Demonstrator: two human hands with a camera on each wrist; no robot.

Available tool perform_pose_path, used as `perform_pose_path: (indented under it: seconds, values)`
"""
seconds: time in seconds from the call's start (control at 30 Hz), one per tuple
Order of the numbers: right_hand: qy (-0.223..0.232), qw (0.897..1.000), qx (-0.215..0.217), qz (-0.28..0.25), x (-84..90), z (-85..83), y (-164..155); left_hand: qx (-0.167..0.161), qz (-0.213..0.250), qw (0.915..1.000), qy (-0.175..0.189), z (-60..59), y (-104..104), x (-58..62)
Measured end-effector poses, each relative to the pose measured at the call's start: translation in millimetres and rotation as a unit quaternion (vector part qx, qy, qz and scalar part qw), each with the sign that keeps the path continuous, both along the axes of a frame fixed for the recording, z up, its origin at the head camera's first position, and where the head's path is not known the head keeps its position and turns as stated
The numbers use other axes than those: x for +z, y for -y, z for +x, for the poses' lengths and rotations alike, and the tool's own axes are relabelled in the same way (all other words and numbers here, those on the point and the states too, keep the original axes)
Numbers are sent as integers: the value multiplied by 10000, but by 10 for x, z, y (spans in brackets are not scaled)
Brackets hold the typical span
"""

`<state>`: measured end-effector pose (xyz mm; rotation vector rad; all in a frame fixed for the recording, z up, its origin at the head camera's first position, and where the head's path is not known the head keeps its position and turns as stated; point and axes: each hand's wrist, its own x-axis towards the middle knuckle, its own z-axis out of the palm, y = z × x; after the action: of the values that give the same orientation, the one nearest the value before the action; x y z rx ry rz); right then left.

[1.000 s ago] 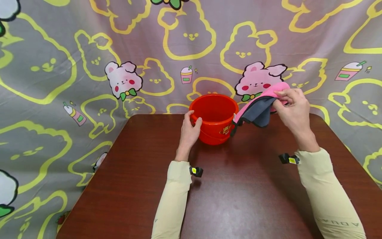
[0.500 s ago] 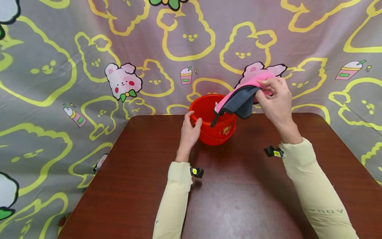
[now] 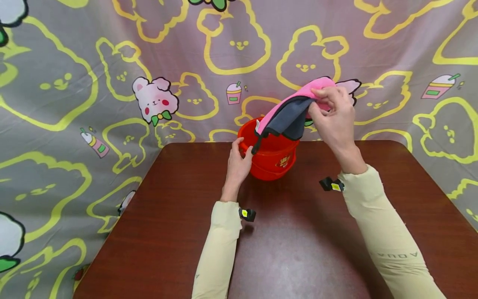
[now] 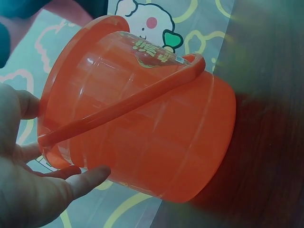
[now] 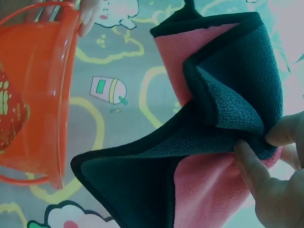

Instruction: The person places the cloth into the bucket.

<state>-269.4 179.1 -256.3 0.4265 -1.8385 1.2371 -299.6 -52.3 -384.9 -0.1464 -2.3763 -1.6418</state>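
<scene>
A red plastic bucket (image 3: 270, 166) stands upright at the table's far side, its handle hanging down the front. My left hand (image 3: 238, 164) holds the bucket's left rim; in the left wrist view the thumb lies against the outer wall and the other fingers (image 4: 29, 103) are at the rim. Above the bucket's mouth and to its right, my right hand (image 3: 334, 116) pinches a towel (image 3: 287, 118), pink on one side and dark grey on the other, with black edging. The towel hangs folded, a black loop at its lower left corner. What lies inside the bucket is hidden.
The dark brown wooden table (image 3: 179, 216) reaches back to a grey patterned curtain (image 3: 168, 41), which also runs along the left and right sides. Each wrist wears a small black camera, such as the one (image 3: 247, 214) at the left cuff.
My right hand has carried the towel left and slightly up, from beside the bucket to over its opening. The left hand and the bucket have stayed in place.
</scene>
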Motion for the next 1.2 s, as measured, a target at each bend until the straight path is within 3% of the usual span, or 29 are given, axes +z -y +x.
perform_pose_path:
  seconds: [0.2, 0.4, 0.6, 0.77, 1.0, 1.2]
  values:
    - [-70, 9981, 459, -403, 43, 38, 102, 73, -225, 9996, -124, -1, -2, 10]
    - [16, 9995, 151, -273, -53, -33, 140, -94, -153, 9998, -58, -7, 3, 0]
    - [379, 9992, -139, 1, -194, -143, 150, -92, -109, 9998, -104, 1, 8, 0]
    - [724, 9973, 70, -122, -283, -213, 161, -70, -67, 10000, -13, 1, 3, 9]
    - [1255, 9890, 713, -325, -423, -308, 217, 11, -52, 9999, -96, -10, 17, -11]
    - [1743, 9834, 482, -113, -576, -450, 180, -50, -18, 9999, -96, 4, 17, -20]
